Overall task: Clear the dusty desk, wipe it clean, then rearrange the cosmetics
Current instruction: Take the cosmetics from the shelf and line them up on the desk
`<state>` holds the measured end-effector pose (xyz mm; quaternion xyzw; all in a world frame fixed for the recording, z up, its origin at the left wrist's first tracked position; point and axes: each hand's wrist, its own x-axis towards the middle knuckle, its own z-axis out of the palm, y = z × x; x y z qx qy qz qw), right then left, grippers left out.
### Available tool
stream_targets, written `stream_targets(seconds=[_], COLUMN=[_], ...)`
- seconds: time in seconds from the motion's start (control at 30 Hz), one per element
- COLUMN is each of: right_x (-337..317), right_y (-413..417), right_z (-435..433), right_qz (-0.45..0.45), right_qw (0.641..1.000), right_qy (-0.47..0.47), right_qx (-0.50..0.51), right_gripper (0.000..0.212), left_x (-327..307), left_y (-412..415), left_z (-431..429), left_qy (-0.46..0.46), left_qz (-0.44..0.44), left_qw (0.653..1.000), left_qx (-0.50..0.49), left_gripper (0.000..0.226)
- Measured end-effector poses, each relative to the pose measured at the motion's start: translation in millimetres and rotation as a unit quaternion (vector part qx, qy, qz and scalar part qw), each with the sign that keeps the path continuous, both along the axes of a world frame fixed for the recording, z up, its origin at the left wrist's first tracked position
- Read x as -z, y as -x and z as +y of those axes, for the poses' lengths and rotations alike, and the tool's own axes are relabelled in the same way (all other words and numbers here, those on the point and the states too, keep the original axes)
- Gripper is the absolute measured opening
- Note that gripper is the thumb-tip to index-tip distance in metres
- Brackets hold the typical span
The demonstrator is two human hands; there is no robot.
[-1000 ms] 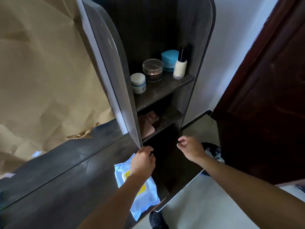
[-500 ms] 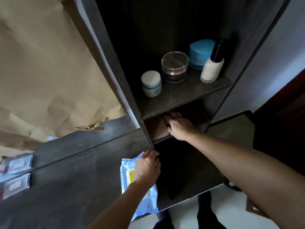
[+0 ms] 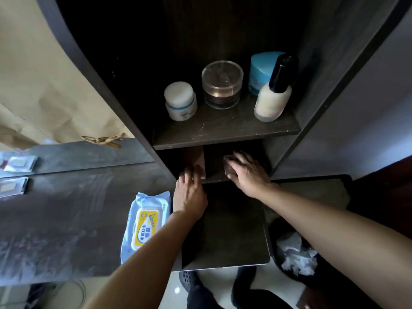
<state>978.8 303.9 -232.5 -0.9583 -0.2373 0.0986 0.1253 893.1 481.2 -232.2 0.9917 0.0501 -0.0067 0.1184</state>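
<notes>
Looking down in the head view at one dark wood-grain surface (image 3: 66, 219) with one tall dark cabinet (image 3: 323, 63) at its right end.

Counting four cosmetics on the upper shelf (image 3: 223, 130), all upright:
- one white round jar with a blue band (image 3: 180, 101) at the left
- one clear round plastic case with a bronze base (image 3: 221, 84) just beside it
- one blue round jar (image 3: 260, 68) at the back right
- one cream glass bottle with a black cap (image 3: 274, 94) in front of that jar, hiding part of it

Counting two more things on the lower shelf (image 3: 214, 179): one brown upright box (image 3: 196, 156) at the left and one small brown glossy box (image 3: 228, 165) to its right.

Reaching into that lower shelf with two bare hands. Left hand (image 3: 189, 197) with fingertips at the near lower corner of the brown upright box, fingers blurred, so cannot tell whether that grip is wide or closed. Right hand (image 3: 247, 172) laid over the small brown glossy box, grip curled round it, thumb on the near side.

Lying flat on the surface just left of the left wrist: one pale blue wet-wipe pack with a yellow label (image 3: 145, 224). At the far left edge, two flat silvery sachets (image 3: 12, 188), one above the other; cannot tell whether the upper is only a reflection. Behind the surface, one sheet of creased brown paper (image 3: 44, 74). On the floor at the lower right, one dark round bin (image 3: 273, 241) holding crumpled white tissues (image 3: 296, 257).
</notes>
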Motion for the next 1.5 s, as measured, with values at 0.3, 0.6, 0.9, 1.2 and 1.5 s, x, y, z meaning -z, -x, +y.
stream_targets(seconds=[0.3, 0.6, 0.9, 1.2, 1.5], right_x=[-2.3, -10.0, -16.2, -21.2, -16.9], right_y=[10.4, 16.9, 35.5, 92.8, 142.5], right_z=[-21.6, -34.5, -37.4, 64.2, 219.3], right_qz=[-0.022, -0.01, 0.032, 0.093, 0.103], right_qw=[1.0, 1.0, 0.999, 0.986, 0.978], right_qy=[0.004, 0.019, -0.023, -0.09, -0.128], right_qx=[-0.006, 0.003, 0.014, -0.102, -0.127], right_gripper=[0.056, 0.07, 0.065, 0.061, 0.031], left_x=[1.6, -6.5, -8.7, -15.0, -41.2], left_y=[3.6, -25.6, 46.9, 138.6, 233.6], left_z=[-20.8, -30.3, -22.3, 78.5, 215.8], left_qy=[-0.035, 0.047, 0.063, 0.028, 0.041], left_qz=[-0.003, 0.05, 0.052, -0.008, 0.017], left_qw=[0.998, 0.98, 0.989, 0.976, 0.954], left_qx=[-0.048, -0.186, -0.127, -0.216, -0.296], left_gripper=[0.056, 0.068, 0.063, 0.043, 0.048])
